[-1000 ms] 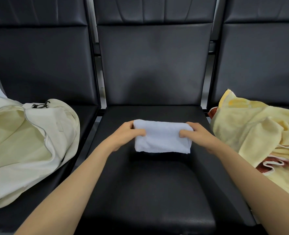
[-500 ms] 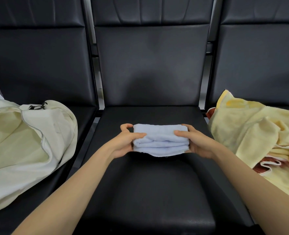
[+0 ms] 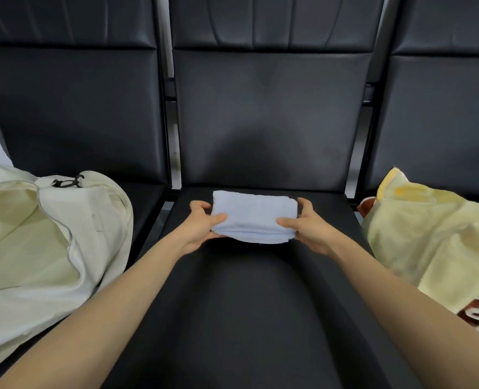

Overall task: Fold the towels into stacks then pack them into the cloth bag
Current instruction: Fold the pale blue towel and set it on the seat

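A folded pale blue towel (image 3: 253, 216) is held just above the middle black seat (image 3: 249, 304). My left hand (image 3: 200, 227) grips its left end, thumb on top and fingers underneath. My right hand (image 3: 307, 227) grips its right end the same way. The cream cloth bag (image 3: 44, 248) lies on the left seat with its mouth gaping open towards me. A heap of unfolded yellow towels (image 3: 435, 240) with some red and white cloth beneath lies on the right seat.
Three black padded seats stand in a row with tall backrests (image 3: 269, 116) behind. Narrow gaps with metal frame separate the seats. A black clip (image 3: 68, 182) sits at the bag's top edge.
Both hands have shifted from pressing the towel flat on the seat to gripping its ends, and the folded towel has lifted slightly off the seat.
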Demonstrator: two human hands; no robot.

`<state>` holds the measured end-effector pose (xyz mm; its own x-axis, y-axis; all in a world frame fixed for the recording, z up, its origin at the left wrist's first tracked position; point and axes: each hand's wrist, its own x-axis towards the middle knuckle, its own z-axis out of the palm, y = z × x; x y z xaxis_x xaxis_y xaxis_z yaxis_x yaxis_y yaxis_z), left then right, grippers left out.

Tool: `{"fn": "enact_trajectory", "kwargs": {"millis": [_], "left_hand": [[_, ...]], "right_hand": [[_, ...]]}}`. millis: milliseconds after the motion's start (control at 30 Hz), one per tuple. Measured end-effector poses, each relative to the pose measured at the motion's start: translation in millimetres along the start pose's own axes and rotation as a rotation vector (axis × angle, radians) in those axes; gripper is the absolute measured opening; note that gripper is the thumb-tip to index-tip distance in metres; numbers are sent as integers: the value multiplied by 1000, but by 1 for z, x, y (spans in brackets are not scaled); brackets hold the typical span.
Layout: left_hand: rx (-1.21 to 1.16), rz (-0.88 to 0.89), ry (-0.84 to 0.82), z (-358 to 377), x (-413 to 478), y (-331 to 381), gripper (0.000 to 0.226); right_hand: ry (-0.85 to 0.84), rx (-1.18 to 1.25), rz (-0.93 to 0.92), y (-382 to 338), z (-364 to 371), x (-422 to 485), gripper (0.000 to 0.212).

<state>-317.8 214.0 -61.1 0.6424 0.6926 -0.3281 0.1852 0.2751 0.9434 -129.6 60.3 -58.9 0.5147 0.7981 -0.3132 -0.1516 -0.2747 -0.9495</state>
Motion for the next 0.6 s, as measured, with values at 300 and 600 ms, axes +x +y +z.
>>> {"fn": "enact_trajectory", "kwargs": {"millis": [300,600], "left_hand": [[400,198,368,-56,94,11,12],[1113,574,541,-60,116,-4,39]], "right_hand": [[170,-384,-201,-18,93,113,38],[403,-1180,-875,19,96,143,24]]}}
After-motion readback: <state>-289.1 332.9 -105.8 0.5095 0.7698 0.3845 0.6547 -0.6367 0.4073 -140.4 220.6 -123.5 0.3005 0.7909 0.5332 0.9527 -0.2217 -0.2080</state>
